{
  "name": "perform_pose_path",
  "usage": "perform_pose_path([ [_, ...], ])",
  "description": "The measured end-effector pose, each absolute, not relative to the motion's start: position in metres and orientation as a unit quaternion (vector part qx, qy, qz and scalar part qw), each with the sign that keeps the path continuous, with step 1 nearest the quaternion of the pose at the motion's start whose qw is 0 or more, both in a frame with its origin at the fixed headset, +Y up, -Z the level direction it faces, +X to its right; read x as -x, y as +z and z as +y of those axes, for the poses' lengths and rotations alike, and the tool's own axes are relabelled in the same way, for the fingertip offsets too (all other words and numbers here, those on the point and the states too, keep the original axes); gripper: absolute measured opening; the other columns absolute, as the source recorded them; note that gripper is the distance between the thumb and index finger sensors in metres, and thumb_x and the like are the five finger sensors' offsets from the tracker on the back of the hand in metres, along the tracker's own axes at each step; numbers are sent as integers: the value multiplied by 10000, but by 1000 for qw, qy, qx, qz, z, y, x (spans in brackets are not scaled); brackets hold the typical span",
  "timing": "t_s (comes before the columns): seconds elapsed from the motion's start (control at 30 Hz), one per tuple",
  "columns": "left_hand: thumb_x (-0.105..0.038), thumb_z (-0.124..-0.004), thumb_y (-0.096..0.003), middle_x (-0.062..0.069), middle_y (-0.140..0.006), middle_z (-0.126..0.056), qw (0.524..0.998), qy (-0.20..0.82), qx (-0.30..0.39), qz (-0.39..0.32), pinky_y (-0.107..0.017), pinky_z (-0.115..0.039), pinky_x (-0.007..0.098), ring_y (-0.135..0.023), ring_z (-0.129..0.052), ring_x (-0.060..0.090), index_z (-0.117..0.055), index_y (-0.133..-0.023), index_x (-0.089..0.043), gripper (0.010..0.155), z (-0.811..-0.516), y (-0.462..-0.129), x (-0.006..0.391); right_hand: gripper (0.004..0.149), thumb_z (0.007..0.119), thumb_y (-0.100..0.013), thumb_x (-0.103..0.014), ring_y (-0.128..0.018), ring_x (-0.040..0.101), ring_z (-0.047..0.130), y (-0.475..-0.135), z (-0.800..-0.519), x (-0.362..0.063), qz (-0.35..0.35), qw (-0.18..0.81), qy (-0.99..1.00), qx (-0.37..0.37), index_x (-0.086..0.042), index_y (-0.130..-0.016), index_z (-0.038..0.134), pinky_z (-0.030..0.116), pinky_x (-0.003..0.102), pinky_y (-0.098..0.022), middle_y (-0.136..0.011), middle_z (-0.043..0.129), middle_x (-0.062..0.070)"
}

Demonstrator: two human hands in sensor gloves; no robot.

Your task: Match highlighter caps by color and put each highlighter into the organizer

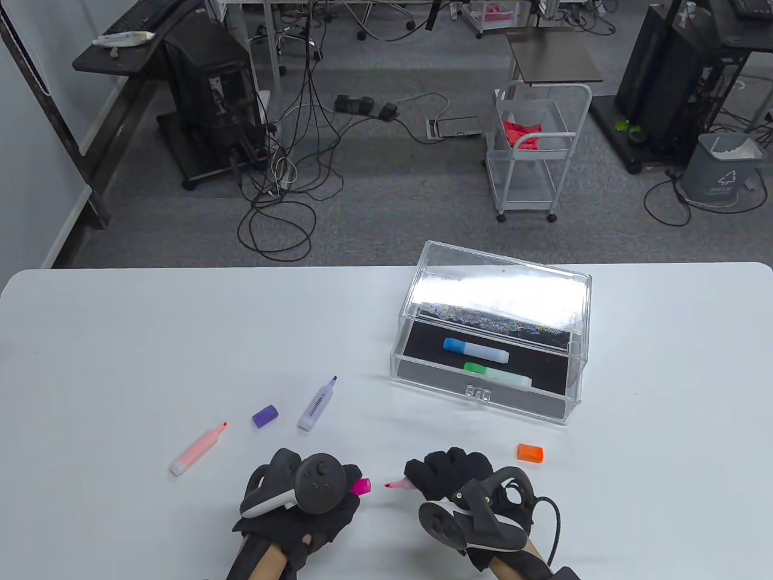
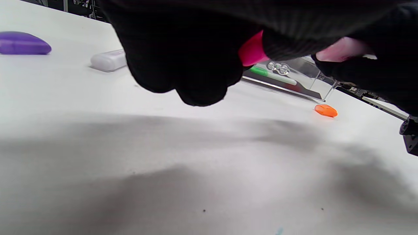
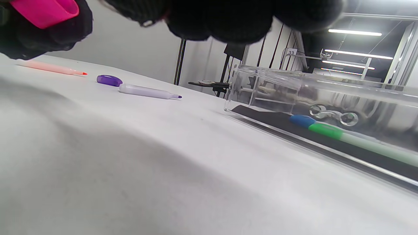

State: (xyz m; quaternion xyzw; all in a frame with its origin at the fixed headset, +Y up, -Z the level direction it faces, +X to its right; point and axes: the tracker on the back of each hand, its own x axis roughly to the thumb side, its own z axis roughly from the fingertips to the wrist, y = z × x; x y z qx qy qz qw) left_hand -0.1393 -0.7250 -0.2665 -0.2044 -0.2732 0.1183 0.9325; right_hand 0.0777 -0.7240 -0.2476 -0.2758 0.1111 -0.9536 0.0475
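From the table view, your left hand (image 1: 300,492) pinches the pink cap (image 1: 362,486) with its open mouth facing right, and your right hand (image 1: 450,474) is curled round the pink highlighter (image 1: 398,484), tip pointing left at the cap. A small gap separates them. Line the tip up with the mouth before you push, and drive straight along the barrel, not at an angle. The organizer (image 1: 489,329) already holds 2 capped highlighters, blue (image 1: 475,350) and green (image 1: 497,374). The purple cap (image 1: 264,415) lies just beside the purple highlighter (image 1: 317,404); the orange highlighter (image 1: 197,449) and orange cap (image 1: 530,452) lie well apart.

In the left wrist view, your fingers (image 2: 183,62) close round the cap, so only a sliver of pink shows. Keep that pinch firm so the cap cannot twist.

In the right wrist view, the cap's mouth shows at the top left; your right fingers (image 3: 225,19) are curled, but the barrel itself is hidden here.
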Motion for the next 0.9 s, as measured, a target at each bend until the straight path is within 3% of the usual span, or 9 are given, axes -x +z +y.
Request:
perform_pose_path([
  [0.63, -463, -634, -625, 119, -1057, -705, 930, 102, 198, -291, -732, -818, 482, -876, -955, 217, -537, -1140, -117, 628, -725, -259, 122, 509, 740, -432, -320, -627, 212, 830, -240, -726, -60, 118, 84, -945, 291, -314, -917, 586, 742, 485, -493, -857, 746, 10],
  [0.9, -432, -637, -625, 83, -978, -785, 929, 138, 169, -299, -678, -873, 462, -787, -1019, 190, -538, -1138, -98, 619, -724, -255, 119, 504, 752, -428, -304, -628, 207, 830, -236, -725, -57, 139, 86, -944, 286, -301, -908, 599, 756, 483, -487, -852, 746, 17],
])
